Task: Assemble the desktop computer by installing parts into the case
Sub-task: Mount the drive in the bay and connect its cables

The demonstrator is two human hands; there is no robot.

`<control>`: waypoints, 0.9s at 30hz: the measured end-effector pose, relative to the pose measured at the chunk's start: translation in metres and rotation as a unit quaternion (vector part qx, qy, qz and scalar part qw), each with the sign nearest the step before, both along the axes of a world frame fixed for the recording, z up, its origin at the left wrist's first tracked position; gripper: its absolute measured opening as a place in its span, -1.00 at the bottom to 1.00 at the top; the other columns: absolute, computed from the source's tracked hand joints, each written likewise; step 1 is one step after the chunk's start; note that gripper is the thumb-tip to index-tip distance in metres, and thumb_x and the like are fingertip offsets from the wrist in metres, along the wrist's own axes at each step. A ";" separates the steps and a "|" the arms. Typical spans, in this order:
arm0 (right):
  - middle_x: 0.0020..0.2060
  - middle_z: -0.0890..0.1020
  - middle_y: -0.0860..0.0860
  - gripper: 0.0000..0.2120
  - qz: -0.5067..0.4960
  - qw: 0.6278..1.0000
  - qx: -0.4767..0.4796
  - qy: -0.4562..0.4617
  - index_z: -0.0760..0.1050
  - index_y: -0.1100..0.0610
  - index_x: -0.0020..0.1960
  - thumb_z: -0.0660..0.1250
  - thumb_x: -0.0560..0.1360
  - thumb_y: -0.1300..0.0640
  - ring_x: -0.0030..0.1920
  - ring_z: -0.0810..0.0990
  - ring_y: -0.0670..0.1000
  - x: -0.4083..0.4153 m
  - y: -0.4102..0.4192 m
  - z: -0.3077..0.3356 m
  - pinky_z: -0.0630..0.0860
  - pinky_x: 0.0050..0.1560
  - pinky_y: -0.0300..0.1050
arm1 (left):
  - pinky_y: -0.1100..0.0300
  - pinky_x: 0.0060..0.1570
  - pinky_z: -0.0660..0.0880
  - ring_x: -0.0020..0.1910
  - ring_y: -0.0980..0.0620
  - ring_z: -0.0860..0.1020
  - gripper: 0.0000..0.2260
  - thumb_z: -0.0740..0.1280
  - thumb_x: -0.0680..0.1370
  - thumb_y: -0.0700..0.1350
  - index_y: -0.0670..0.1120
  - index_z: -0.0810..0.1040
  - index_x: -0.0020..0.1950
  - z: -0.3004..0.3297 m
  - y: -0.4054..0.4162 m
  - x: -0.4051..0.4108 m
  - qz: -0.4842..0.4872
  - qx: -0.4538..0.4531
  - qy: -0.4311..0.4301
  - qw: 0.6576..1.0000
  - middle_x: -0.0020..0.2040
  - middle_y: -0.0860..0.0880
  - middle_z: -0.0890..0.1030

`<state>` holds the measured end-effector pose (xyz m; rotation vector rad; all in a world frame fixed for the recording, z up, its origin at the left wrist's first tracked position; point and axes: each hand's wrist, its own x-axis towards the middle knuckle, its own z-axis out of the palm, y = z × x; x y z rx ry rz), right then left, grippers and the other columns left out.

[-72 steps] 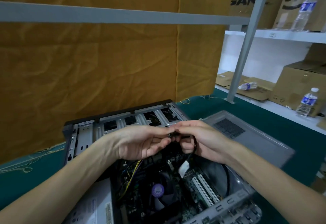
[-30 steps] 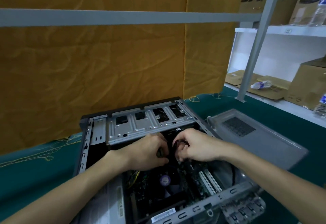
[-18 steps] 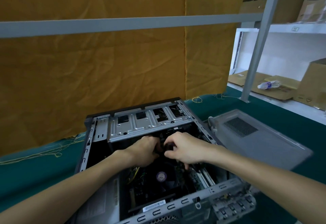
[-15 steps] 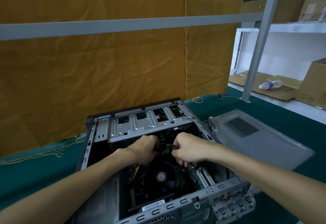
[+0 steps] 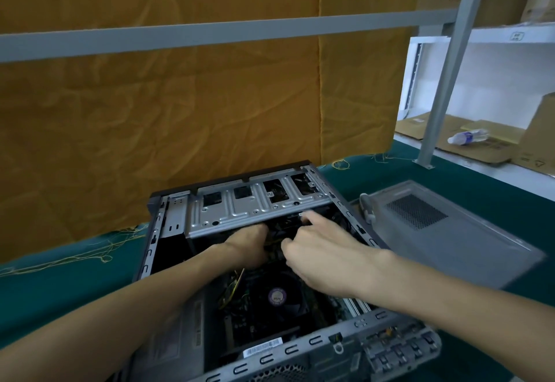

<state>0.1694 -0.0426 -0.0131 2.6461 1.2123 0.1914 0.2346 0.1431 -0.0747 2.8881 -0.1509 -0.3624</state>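
The open computer case (image 5: 270, 261) lies on the green table (image 5: 60, 291), and both hands work deep inside it under the metal drive cage (image 5: 255, 210): the left hand (image 5: 246, 246) seems curled round something I cannot make out, while the right hand (image 5: 324, 258) pokes a straight finger at dark cables (image 5: 282, 228). With the cage blocking the view, a plug could seat crooked or a wire snag. The side panel (image 5: 435, 231) lies right of the case, and the fan (image 5: 277, 297) sits just below the hands.

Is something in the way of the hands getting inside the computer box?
Yes: the metal drive cage overhangs the far end of the case. Left hand and right hand reach in beneath its edge.
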 end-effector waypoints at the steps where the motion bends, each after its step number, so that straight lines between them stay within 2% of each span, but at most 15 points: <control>1: -0.42 0.42 0.00 -0.91 0.016 0.999 -0.024 -0.032 0.41 0.16 -0.10 0.23 0.58 0.26 -0.28 0.50 0.13 0.002 -0.001 -0.002 0.13 0.50 0.23 | 0.10 0.05 0.51 0.15 -0.10 0.58 -0.72 0.35 0.61 -0.04 -0.12 0.54 0.28 0.000 0.000 0.001 0.012 -0.010 0.009 1.000 0.20 -0.13 0.61; 2: -0.41 0.46 0.00 -0.92 0.022 0.998 -0.034 -0.042 0.42 0.17 -0.05 0.20 0.61 0.22 -0.28 0.51 0.13 0.004 -0.003 -0.003 -0.08 0.56 0.31 | 0.11 0.06 0.52 0.15 -0.09 0.58 -0.70 0.35 0.62 -0.03 -0.10 0.53 0.32 0.001 0.000 0.001 0.021 -0.017 0.017 0.999 0.21 -0.12 0.61; 3: -0.39 0.49 0.00 -0.87 0.023 0.998 -0.040 -0.046 0.42 0.19 0.02 0.14 0.66 0.15 -0.28 0.53 0.15 0.006 -0.006 -0.006 -0.07 0.56 0.34 | 0.12 0.05 0.52 0.16 -0.08 0.58 -0.68 0.35 0.62 -0.01 -0.09 0.52 0.34 0.001 0.000 0.002 0.029 -0.023 0.023 0.999 0.23 -0.11 0.60; 4: -0.38 0.48 0.01 -0.79 0.016 0.998 -0.039 -0.038 0.40 0.19 0.09 0.07 0.70 0.08 -0.31 0.54 0.16 0.008 -0.009 -0.007 0.12 0.51 0.35 | 0.14 0.02 0.52 0.17 -0.08 0.58 -0.67 0.36 0.62 0.00 -0.09 0.52 0.35 0.001 0.000 0.002 0.035 -0.027 0.025 0.999 0.23 -0.11 0.60; 5: -0.40 0.47 0.02 -0.74 0.009 0.999 -0.031 -0.029 0.37 0.19 0.13 0.01 0.72 0.03 -0.37 0.50 0.15 0.010 -0.011 -0.008 0.33 0.34 0.27 | 0.16 -0.02 0.49 0.17 -0.08 0.58 -0.67 0.35 0.63 0.00 -0.09 0.52 0.35 0.001 0.000 0.002 0.040 -0.029 0.027 0.998 0.23 -0.11 0.60; 6: -0.43 0.40 0.00 -0.71 0.006 0.999 -0.016 -0.027 0.34 0.18 0.13 -0.04 0.73 0.00 -0.46 0.41 0.11 0.012 -0.011 -0.009 0.43 0.09 0.16 | 0.17 -0.04 0.47 0.16 -0.08 0.57 -0.68 0.35 0.63 0.00 -0.10 0.52 0.34 0.001 -0.001 0.002 0.044 -0.030 0.028 0.998 0.23 -0.12 0.59; 8: -0.45 0.34 -0.03 -0.72 0.001 0.999 0.028 -0.020 0.29 0.14 0.07 -0.07 0.73 -0.03 -0.51 0.26 0.05 0.018 -0.009 -0.010 0.31 -0.28 0.01 | 0.17 -0.05 0.45 0.15 -0.09 0.57 -0.71 0.35 0.63 -0.02 -0.13 0.53 0.31 0.000 -0.003 0.002 0.050 -0.038 0.025 0.998 0.21 -0.13 0.60; 9: -0.42 0.38 -0.03 -0.74 -0.003 0.999 0.052 0.001 0.25 0.11 0.05 -0.07 0.73 -0.05 -0.51 0.25 0.03 0.021 -0.008 -0.010 0.26 -0.34 0.01 | 0.16 -0.05 0.44 0.14 -0.10 0.57 -0.72 0.35 0.63 -0.04 -0.14 0.52 0.29 -0.001 -0.004 0.001 0.052 -0.044 0.018 0.998 0.20 -0.14 0.60; 13: -0.33 0.48 -0.05 -0.76 -0.012 0.988 0.098 0.120 0.26 0.04 0.04 0.00 0.74 -0.10 -0.41 0.42 0.02 0.028 -0.011 -0.013 0.35 -0.28 0.03 | 0.15 -0.07 0.40 0.14 -0.14 0.57 -0.72 0.35 0.60 -0.04 -0.14 0.49 0.25 -0.001 -0.010 -0.001 0.039 -0.052 -0.008 0.998 0.18 -0.17 0.59; 16: -0.36 0.46 -0.08 -0.75 -0.021 0.983 0.106 0.147 0.31 -0.02 0.07 0.04 0.72 -0.17 -0.40 0.41 -0.04 0.028 -0.014 -0.016 0.28 -0.34 -0.04 | 0.16 -0.09 0.38 0.13 -0.16 0.58 -0.79 0.36 0.59 -0.04 -0.11 0.49 0.15 -0.002 -0.012 0.001 0.029 -0.050 0.002 0.998 0.17 -0.19 0.61; 18: -0.37 0.46 -0.10 -0.71 -0.025 0.983 0.089 0.158 0.37 -0.03 0.17 0.10 0.68 -0.23 -0.39 0.40 -0.09 0.027 -0.014 -0.017 0.32 -0.31 -0.03 | 0.16 -0.09 0.39 0.13 -0.15 0.59 -0.82 0.35 0.60 -0.04 -0.10 0.48 0.12 -0.004 -0.012 0.003 0.031 -0.049 0.016 0.998 0.17 -0.20 0.62; 20: -0.25 0.52 -0.10 -0.68 -0.025 0.978 0.069 0.193 0.38 -0.02 0.24 0.19 0.64 -0.22 -0.31 0.46 -0.10 0.027 -0.016 -0.018 0.36 -0.31 -0.08 | 0.16 -0.05 0.40 0.16 -0.14 0.58 -0.74 0.32 0.62 -0.03 -0.13 0.47 0.25 -0.004 -0.011 0.003 0.039 -0.045 0.029 0.998 0.22 -0.18 0.59; 23: -0.19 0.53 -0.07 -0.81 -0.029 0.966 0.094 0.241 0.36 -0.02 0.23 0.20 0.68 -0.07 -0.25 0.55 -0.02 0.029 -0.023 -0.022 0.38 -0.34 -0.07 | 0.16 0.01 0.43 0.23 -0.12 0.55 -0.63 0.31 0.63 -0.04 -0.13 0.40 0.40 -0.005 -0.007 0.005 0.048 -0.040 0.035 0.997 0.29 -0.16 0.55; 25: -0.28 0.49 -0.10 -0.69 -0.036 0.965 0.094 0.241 0.32 -0.02 0.44 0.13 0.72 0.00 -0.35 0.51 -0.05 0.030 -0.023 -0.023 0.33 -0.39 -0.10 | 0.15 0.06 0.48 0.22 -0.11 0.55 -0.59 0.31 0.63 -0.05 -0.12 0.37 0.45 -0.004 -0.004 0.007 0.048 -0.041 0.041 0.997 0.30 -0.15 0.54; 27: -0.32 0.48 -0.08 -0.57 -0.044 0.967 0.083 0.237 0.19 0.00 0.60 0.06 0.74 0.06 -0.41 0.47 -0.06 0.032 -0.022 -0.025 0.31 -0.41 -0.14 | 0.12 0.12 0.51 0.21 -0.09 0.55 -0.58 0.32 0.63 -0.04 -0.11 0.36 0.46 -0.002 -0.002 0.008 0.047 -0.039 0.049 0.997 0.28 -0.14 0.54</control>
